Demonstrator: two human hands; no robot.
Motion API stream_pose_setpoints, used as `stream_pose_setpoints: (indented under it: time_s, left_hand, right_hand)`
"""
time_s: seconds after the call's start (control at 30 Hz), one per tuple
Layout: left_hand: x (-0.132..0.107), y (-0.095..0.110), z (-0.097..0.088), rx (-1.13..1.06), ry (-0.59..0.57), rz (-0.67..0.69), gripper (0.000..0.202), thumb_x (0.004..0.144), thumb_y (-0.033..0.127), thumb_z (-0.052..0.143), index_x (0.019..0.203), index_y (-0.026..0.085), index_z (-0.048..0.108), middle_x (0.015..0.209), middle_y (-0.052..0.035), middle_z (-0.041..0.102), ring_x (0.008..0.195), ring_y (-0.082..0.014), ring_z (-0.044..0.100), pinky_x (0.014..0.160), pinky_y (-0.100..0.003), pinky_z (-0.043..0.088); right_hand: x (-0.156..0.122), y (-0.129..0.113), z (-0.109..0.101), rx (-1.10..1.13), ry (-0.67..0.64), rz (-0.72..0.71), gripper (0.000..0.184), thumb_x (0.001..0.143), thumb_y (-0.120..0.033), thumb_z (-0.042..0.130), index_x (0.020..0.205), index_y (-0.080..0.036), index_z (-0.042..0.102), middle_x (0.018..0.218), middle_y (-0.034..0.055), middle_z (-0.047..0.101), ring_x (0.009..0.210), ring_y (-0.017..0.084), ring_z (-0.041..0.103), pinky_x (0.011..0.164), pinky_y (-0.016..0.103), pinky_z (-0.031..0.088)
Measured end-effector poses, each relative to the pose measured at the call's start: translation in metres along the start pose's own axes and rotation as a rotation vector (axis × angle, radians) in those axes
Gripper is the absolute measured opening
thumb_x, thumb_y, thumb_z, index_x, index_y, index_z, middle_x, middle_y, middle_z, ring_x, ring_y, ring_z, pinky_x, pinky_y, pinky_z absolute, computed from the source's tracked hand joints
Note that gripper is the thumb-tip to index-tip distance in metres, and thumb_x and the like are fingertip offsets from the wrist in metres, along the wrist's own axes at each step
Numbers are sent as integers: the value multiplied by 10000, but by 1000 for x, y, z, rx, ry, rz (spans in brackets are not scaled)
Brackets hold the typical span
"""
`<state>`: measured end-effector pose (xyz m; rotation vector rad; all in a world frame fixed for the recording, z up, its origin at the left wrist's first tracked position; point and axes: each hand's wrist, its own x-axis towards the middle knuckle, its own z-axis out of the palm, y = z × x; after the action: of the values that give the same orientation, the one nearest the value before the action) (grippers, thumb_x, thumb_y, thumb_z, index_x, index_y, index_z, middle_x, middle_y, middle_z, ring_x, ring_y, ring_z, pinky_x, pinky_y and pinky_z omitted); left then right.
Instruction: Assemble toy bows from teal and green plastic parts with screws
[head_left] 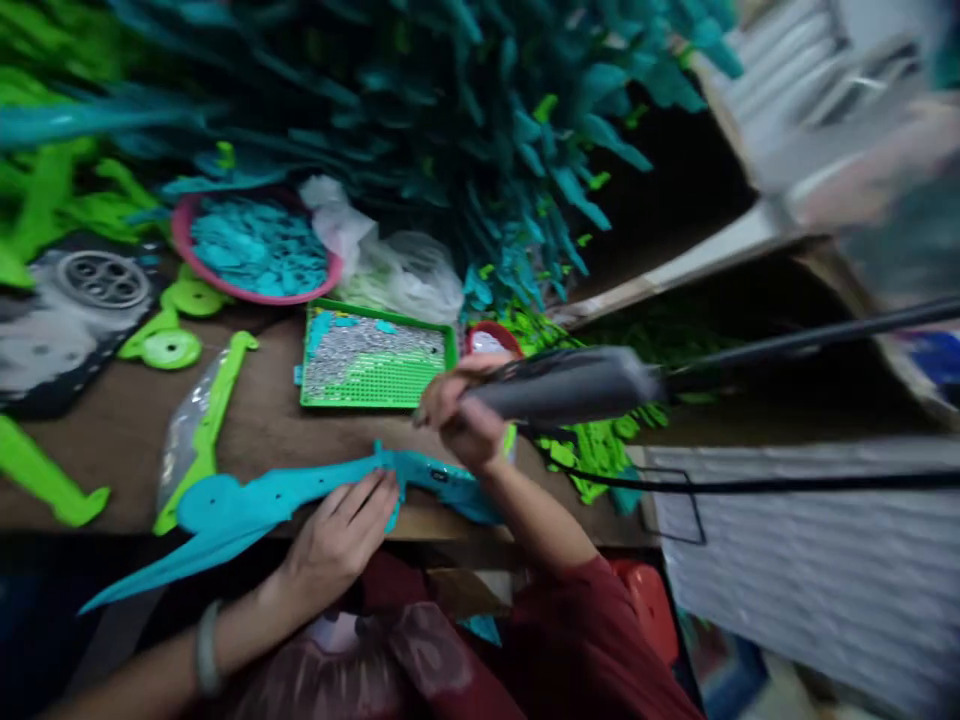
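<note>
My left hand (341,535), with a pale bracelet on its wrist, holds a long turquoise plastic toy part (247,500) at the table's front edge. Its fingers lie together across the part's narrow middle; the thumb is hidden. The part tapers to a point at the left, and its right end passes beneath my right forearm. My right hand (469,415) is closed around a grey electric screwdriver (562,385), raised over the part's right end. Its body and the hand are blurred, so the tip is hard to make out. Beyond the hand lies a green tray (375,385) of small silvery screws.
A pink bowl (180,245) holds turquoise pieces, beside clear plastic bags (412,275). Lime green parts (206,430) lie at the left near a black-and-grey piece (82,320). Turquoise parts (420,120) pile high at the back. A black cable (750,483) runs right.
</note>
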<state>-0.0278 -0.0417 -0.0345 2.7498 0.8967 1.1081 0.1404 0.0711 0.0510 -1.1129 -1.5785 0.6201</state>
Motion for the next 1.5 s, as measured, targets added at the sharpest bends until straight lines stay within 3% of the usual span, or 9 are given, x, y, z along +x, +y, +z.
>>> stream_pose_setpoints:
  time_s: [0.17,0.43,0.7,0.93,1.1,1.23,1.37,1.43,1.5]
  left_hand:
    - [0,-2,1,27,-9,8,326,967,89,433,1207,35,647,1274,-163,671,1220,-289,611,976,-398,491]
    - [-2,-5,2,-15,-6,26,332,977,102,404,1180,47,661,1259,-170,677,1241,-296,596,1006,-404,488]
    - [-2,-6,0,-53,-32,-29,362,984,85,370,1193,80,666,1228,-112,704,1206,-229,616,1083,-377,456]
    - [-1,-3,-4,11,-45,-9,359,995,103,381,1226,35,646,1313,-169,646,1253,-295,597,1122,-424,423]
    - [-3,-3,-1,-4,-32,-10,328,991,88,404,1200,36,651,1262,-172,676,1237,-307,609,1026,-419,513]
    - [-5,-4,1,-38,5,-9,263,970,107,489,1150,14,658,1216,-186,696,1232,-319,612,973,-415,559]
    - [-8,-6,0,-61,-2,14,282,961,105,512,1202,29,637,1253,-174,681,1284,-296,573,1024,-396,541]
    - [-9,-7,0,-90,-2,20,299,961,83,488,1219,20,625,1260,-181,675,1295,-299,560,1031,-400,538]
    - [-10,-8,0,-118,0,23,309,963,60,451,1213,-4,619,1247,-198,676,1290,-306,562,1020,-406,548]
  right_hand:
    - [40,45,24,354,293,21,229,790,-419,568,924,-269,459,525,-126,378,366,73,389,420,227,418]
    - [34,65,45,487,179,35,270,796,-347,574,1015,-311,420,530,-122,425,381,97,429,408,240,388]
    - [33,72,47,335,182,95,367,779,-537,566,991,-310,371,523,-120,349,377,106,404,404,271,388]
    - [29,71,47,470,150,38,293,815,-407,606,1004,-304,406,544,-115,423,406,97,414,432,250,409]
    - [34,76,52,462,182,86,358,786,-451,642,1011,-300,408,553,-115,447,413,98,429,443,251,415]
    - [38,49,40,361,210,163,362,767,-589,584,914,-277,473,550,-96,376,411,96,409,463,270,429]
    - [-3,-16,-1,378,59,144,270,840,-548,496,769,-288,498,507,-76,307,391,117,403,443,281,430]
    - [-35,-45,-18,366,-67,194,183,852,-441,568,1007,-347,542,526,-79,436,412,134,484,450,281,473]
    - [-66,-60,-27,375,-139,215,314,879,-394,578,1181,-354,504,565,-71,503,443,136,527,467,274,499]
